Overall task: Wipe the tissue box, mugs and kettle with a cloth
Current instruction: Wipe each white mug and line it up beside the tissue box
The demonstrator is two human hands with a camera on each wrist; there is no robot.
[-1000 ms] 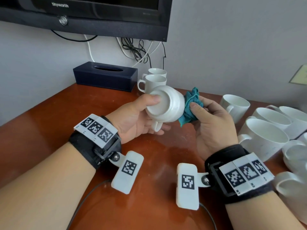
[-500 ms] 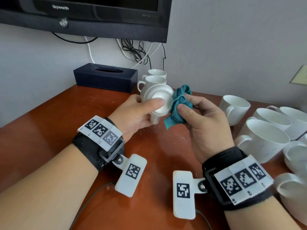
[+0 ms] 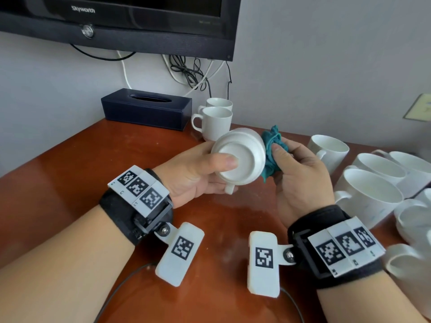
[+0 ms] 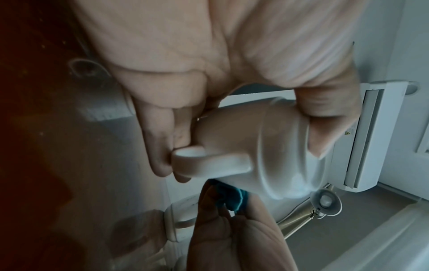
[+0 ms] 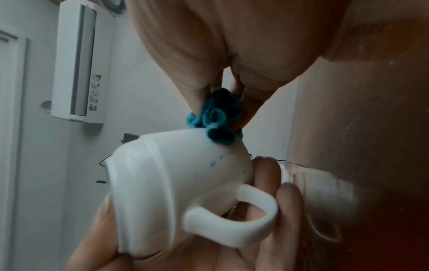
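bare forearms wear black wrist straps [image 3: 121,213] topped with white checkered marker tags [image 3: 345,248] and thin cables.

left hand [image 3: 196,173] gripping mug [image 3: 240,157], right hand [image 3: 300,176] pressing cloth [image 3: 270,148]

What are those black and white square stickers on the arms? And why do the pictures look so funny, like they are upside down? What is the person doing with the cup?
Those are a person's two bare hands. The squares are markers on wristbands that carry small cameras. One picture comes from a camera on the person's head, looking down at the wooden table. The other two come from the wrist cameras, which look along the hands from very close, so everything seems tilted and huge.

The left hand grips a white mug turned on its side, bottom facing the person. The right hand pinches a bunched teal cloth against the mug's side to wipe it; the right wrist view shows faint blue marks on the mug there.

On the table stand a dark tissue box, two mugs beside it and more white mugs on the right. No kettle shows.
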